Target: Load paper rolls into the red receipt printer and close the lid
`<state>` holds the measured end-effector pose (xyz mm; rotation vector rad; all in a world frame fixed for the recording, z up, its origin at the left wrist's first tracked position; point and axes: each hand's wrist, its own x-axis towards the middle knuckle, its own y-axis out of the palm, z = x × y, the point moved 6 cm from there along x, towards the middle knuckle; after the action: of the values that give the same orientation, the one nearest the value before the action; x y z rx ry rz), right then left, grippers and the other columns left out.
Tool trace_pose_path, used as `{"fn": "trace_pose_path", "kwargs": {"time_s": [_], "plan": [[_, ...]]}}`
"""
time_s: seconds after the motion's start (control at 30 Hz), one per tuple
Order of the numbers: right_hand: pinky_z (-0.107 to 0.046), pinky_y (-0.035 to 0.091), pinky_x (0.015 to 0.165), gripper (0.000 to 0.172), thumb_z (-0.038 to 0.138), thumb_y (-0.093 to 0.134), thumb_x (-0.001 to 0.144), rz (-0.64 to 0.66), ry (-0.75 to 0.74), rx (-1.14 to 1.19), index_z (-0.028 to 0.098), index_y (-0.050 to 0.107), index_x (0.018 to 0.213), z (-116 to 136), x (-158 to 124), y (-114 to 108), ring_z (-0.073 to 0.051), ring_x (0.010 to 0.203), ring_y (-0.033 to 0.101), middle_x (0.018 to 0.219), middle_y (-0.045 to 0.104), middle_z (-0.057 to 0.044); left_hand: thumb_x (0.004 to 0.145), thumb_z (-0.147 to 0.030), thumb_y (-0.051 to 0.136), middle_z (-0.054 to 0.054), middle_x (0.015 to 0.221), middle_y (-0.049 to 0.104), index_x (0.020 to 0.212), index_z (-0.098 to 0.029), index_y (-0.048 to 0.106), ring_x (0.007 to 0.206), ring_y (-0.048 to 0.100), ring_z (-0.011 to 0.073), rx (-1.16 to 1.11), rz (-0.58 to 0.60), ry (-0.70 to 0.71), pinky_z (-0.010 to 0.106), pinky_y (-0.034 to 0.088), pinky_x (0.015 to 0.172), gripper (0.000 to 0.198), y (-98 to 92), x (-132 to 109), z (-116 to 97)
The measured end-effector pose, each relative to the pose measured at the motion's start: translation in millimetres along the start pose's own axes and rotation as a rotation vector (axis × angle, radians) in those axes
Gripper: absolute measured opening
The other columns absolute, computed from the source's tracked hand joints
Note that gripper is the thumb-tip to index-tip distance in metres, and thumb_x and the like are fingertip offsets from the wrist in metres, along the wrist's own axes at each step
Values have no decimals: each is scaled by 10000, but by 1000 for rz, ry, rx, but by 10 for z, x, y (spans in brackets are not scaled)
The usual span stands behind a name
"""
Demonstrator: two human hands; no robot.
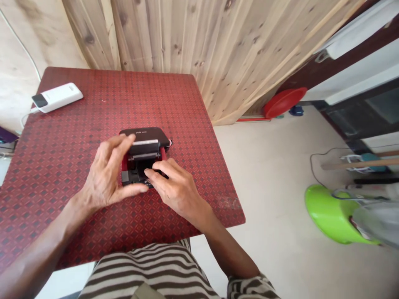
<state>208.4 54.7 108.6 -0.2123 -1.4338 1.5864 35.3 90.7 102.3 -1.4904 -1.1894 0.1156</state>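
On the red patterned table sits a small black-and-red device (pixel 144 136), a hinged machine with its dark lid raised and light lettering on the lid. A grey bar or roller (pixel 145 146) runs across its middle, above a dark open compartment. My left hand (pixel 104 172) grips the device's left side, fingers on the lid and thumb along the front edge. My right hand (pixel 174 187) has its thumb and fingers bunched together at the compartment's front right. Whatever lies between those fingertips, if anything, is hidden.
A white power bank (pixel 60 98) with a dark display and a cable lies at the table's (pixel 162 99) back left. Wooden planks (pixel 174 37) rise behind. On the floor to the right are a red basin (pixel 285 101) and a bright green plastic piece (pixel 330 214).
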Motion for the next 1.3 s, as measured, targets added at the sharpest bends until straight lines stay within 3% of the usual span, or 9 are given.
{"fn": "trace_pose_path", "kwargs": {"time_s": [0.17,0.3,0.43,0.57,0.67,0.77,0.93,1.13,1.3], "plan": [[-391,581,838,271,210,597,1037,-46,-2,14,71,693,1249,33,-63,2,-232,898,636,1084,746,-134,853,-678,717,229,1462,518,1585,-150,372,1449,480,411,48,60,79,547,467,1165,966,106,-362,-197],[-398,607,885,273,165,615,1023,-105,12,100,116,662,1287,-12,-98,-51,-232,966,675,1188,743,-130,863,-473,800,189,1444,560,1569,-215,410,1420,532,378,69,4,79,506,508,1128,847,134,-388,-148],[-422,609,1013,411,143,605,1028,-228,111,218,214,577,1432,-225,-167,-135,-227,1190,684,1307,701,-122,842,-476,820,174,1415,588,1544,-240,444,1364,581,370,93,-9,89,505,536,1076,831,117,-362,-116],[-356,645,891,303,159,613,1028,-305,264,284,235,658,1318,-478,-287,-150,-187,1048,742,1171,748,-81,836,-480,825,170,1396,590,1534,-239,456,1357,583,366,82,-5,85,511,540,1075,826,149,-356,-116],[-327,637,869,201,162,587,1039,-246,357,336,213,711,1188,-520,-410,-47,-168,951,761,1065,785,-60,842,-451,824,196,1426,549,1543,-190,446,1413,529,381,56,-24,59,540,513,1136,839,202,-420,-138],[-330,618,928,253,132,538,1039,-215,417,388,199,701,1219,-435,-550,92,-178,1014,764,1124,793,-81,796,-424,870,208,1508,474,1573,-186,403,1438,501,381,60,-149,-5,541,510,1157,938,174,-577,-174],[-342,584,998,339,87,487,1028,-286,508,433,221,658,1288,-302,-723,366,-190,1145,730,1236,763,-89,793,-260,879,157,1376,615,1539,-183,455,1266,647,263,107,-182,-61,368,586,1054,862,165,-824,-224],[-358,582,969,355,49,453,997,-327,527,407,225,650,1233,-336,-777,636,-206,1138,719,1225,741,-103,796,-293,879,148,1360,625,1512,-204,474,1228,663,259,79,-215,-77,378,601,1017,827,198,-821,-148],[-339,569,939,340,22,453,967,-310,563,421,210,652,1169,-388,-778,673,-196,1066,715,1145,737,-94,791,-293,882,160,1345,624,1469,-186,509,1218,662,268,51,-223,-70,376,605,979,781,198,-778,-129]]}}
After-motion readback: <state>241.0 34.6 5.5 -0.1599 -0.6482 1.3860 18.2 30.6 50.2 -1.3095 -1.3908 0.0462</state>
